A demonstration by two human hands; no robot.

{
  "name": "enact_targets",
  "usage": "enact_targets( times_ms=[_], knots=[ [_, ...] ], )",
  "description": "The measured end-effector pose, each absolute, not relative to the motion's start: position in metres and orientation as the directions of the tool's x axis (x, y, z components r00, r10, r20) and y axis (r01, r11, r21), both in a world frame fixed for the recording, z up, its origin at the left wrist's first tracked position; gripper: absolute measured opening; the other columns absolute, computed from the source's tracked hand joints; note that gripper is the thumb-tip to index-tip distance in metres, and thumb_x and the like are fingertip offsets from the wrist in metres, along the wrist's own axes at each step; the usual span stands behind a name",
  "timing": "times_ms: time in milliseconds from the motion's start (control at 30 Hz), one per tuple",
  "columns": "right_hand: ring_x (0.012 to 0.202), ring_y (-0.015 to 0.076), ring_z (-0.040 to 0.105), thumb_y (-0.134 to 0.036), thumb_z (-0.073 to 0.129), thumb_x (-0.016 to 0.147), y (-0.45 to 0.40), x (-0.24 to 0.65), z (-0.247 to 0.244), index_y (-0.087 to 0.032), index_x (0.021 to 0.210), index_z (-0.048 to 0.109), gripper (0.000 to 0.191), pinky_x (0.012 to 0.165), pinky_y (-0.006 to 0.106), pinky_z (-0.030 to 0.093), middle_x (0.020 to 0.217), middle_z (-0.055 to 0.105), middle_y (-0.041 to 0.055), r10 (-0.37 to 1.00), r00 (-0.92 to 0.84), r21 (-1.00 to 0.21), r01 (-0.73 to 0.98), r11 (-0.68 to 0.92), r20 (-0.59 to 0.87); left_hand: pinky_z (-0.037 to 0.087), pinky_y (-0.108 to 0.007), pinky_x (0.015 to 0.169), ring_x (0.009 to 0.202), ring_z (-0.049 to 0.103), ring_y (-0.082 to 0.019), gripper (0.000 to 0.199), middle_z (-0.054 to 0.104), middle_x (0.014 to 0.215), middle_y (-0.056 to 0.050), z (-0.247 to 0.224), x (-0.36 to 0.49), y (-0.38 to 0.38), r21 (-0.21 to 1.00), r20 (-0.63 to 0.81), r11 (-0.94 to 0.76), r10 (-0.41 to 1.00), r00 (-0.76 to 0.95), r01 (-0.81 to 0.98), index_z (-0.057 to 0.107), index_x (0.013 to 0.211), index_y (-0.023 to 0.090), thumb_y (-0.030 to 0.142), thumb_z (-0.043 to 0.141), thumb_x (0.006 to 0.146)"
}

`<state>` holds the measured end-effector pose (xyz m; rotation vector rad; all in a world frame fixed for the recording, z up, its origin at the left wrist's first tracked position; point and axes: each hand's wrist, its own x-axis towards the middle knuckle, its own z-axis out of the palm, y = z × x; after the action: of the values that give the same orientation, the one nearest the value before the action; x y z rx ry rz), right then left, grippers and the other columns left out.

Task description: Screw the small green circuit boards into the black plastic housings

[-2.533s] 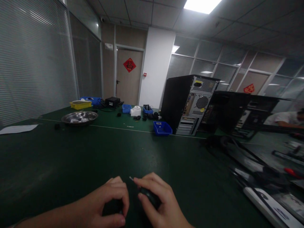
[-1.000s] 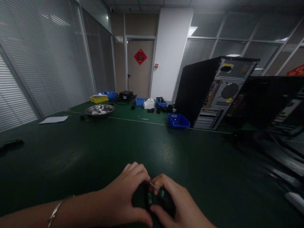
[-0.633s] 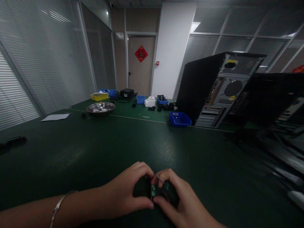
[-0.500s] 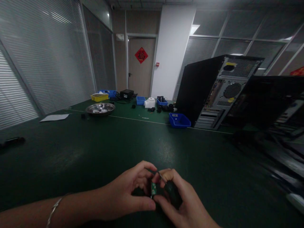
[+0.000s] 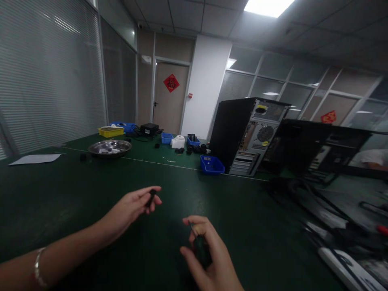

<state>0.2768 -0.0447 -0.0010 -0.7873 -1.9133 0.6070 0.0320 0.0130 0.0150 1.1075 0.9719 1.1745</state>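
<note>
My left hand [image 5: 133, 208] is out over the green table [image 5: 169, 242], its fingers closed on a small black part [image 5: 151, 197]. To the lower right, my right hand [image 5: 210, 252] holds a dark-handled tool [image 5: 201, 248] against the palm; a thin metal shaft points up between thumb and index finger. The two hands are apart, with bare table between them. No green circuit board shows in either hand now.
A metal bowl [image 5: 110, 148] with small pieces stands at the back left, near white paper [image 5: 36, 159]. A blue bin [image 5: 212, 165] sits before a computer tower [image 5: 242, 135]. Cables [image 5: 321, 198] lie at the right. A person's arm [image 5: 376, 159] shows far right.
My left hand has moved up and left, away from my right hand, with a black part in its fingers. The green board is out of sight. The view has tilted up and turned right.
</note>
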Motion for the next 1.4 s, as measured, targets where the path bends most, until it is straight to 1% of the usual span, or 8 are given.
enact_targets(
  times_ms=[200, 367, 500, 633, 733, 833, 1033, 1400],
  knots=[
    [0.107, 0.0218, 0.059, -0.003, 0.057, 0.082, -0.043, 0.278, 0.0, -0.022, 0.093, 0.05, 0.023, 0.085, 0.027, 0.05, 0.11, 0.059, 0.0075, 0.829, -0.265, -0.786, 0.275, 0.554, 0.492, 0.045, -0.022, 0.058, 0.064, 0.055, -0.013, 0.021, 0.064, 0.074, -0.001, 0.028, -0.061, 0.067, 0.978, 0.032, -0.11, 0.92, -0.391, -0.178, 0.062, 0.091, 0.012, 0.001, 0.045, 0.089],
    [0.104, 0.0218, 0.059, -0.004, 0.055, 0.083, -0.045, 0.277, 0.005, -0.021, 0.094, 0.052, 0.021, 0.089, 0.031, 0.049, 0.106, 0.058, 0.0069, 0.828, -0.329, -0.801, 0.256, 0.541, 0.454, 0.042, -0.021, 0.054, 0.061, 0.051, -0.011, 0.015, 0.056, 0.075, 0.003, 0.03, -0.09, 0.069, 0.979, 0.063, -0.152, 0.862, -0.504, -0.137, 0.055, 0.085, 0.015, 0.01, 0.045, 0.094],
    [0.1, 0.022, 0.059, -0.006, 0.055, 0.084, -0.043, 0.277, 0.005, -0.021, 0.094, 0.053, 0.018, 0.088, 0.033, 0.049, 0.103, 0.058, 0.0065, 0.825, -0.352, -0.806, 0.247, 0.538, 0.443, 0.044, -0.024, 0.059, 0.063, 0.051, -0.013, 0.018, 0.056, 0.074, -0.002, 0.029, -0.052, 0.062, 0.99, 0.045, -0.085, 0.949, -0.313, -0.115, 0.06, 0.09, 0.011, 0.007, 0.043, 0.092],
    [0.097, 0.0217, 0.059, -0.01, 0.053, 0.086, -0.043, 0.277, 0.006, -0.02, 0.096, 0.054, 0.014, 0.086, 0.033, 0.048, 0.099, 0.058, 0.0063, 0.812, -0.361, -0.797, 0.235, 0.556, 0.46, 0.043, -0.027, 0.064, 0.07, 0.054, -0.016, 0.025, 0.06, 0.078, -0.003, 0.023, 0.007, 0.031, 0.999, 0.017, -0.016, 0.999, 0.039, -0.036, 0.065, 0.108, 0.011, 0.029, 0.058, 0.091],
    [0.094, 0.021, 0.059, -0.012, 0.052, 0.088, -0.045, 0.278, 0.008, -0.02, 0.098, 0.055, 0.013, 0.083, 0.031, 0.047, 0.098, 0.059, 0.006, 0.807, -0.38, -0.793, 0.242, 0.559, 0.452, 0.042, -0.027, 0.069, 0.077, 0.053, -0.016, 0.035, 0.057, 0.086, 0.0, 0.018, 0.037, 0.0, 0.98, 0.011, -0.085, 0.926, 0.378, 0.179, 0.054, 0.121, 0.019, 0.036, 0.059, 0.091],
    [0.085, 0.0194, 0.06, -0.013, 0.053, 0.089, -0.048, 0.278, 0.009, -0.019, 0.101, 0.057, 0.015, 0.076, 0.029, 0.048, 0.094, 0.061, 0.0051, 0.827, -0.385, -0.803, 0.278, 0.527, 0.41, 0.044, -0.028, 0.07, 0.075, 0.052, -0.015, 0.024, 0.059, 0.089, 0.0, 0.017, 0.048, -0.02, 0.948, 0.013, -0.181, 0.845, 0.534, 0.263, 0.049, 0.119, 0.023, 0.034, 0.046, 0.098],
    [0.087, 0.019, 0.063, -0.01, 0.055, 0.087, -0.048, 0.277, 0.007, -0.02, 0.107, 0.059, 0.022, 0.076, 0.028, 0.049, 0.095, 0.065, 0.005, 0.814, -0.383, -0.784, 0.282, 0.553, 0.436, 0.046, -0.03, 0.082, 0.092, 0.061, -0.02, 0.02, 0.065, 0.1, -0.002, 0.02, 0.047, -0.019, 0.838, 0.135, -0.395, 0.818, 0.559, 0.376, 0.066, 0.106, 0.026, 0.021, 0.054, 0.091],
    [0.09, 0.0196, 0.065, -0.008, 0.056, 0.088, -0.047, 0.276, 0.013, -0.023, 0.112, 0.063, 0.03, 0.078, 0.029, 0.051, 0.1, 0.067, 0.0064, 0.757, -0.502, -0.777, 0.233, 0.585, 0.419, 0.048, -0.029, 0.08, 0.09, 0.064, -0.02, 0.018, 0.071, 0.096, -0.003, 0.025, 0.049, -0.02, 0.813, 0.194, -0.43, 0.835, 0.515, 0.391, 0.07, 0.103, 0.022, 0.021, 0.064, 0.087]
  ],
)
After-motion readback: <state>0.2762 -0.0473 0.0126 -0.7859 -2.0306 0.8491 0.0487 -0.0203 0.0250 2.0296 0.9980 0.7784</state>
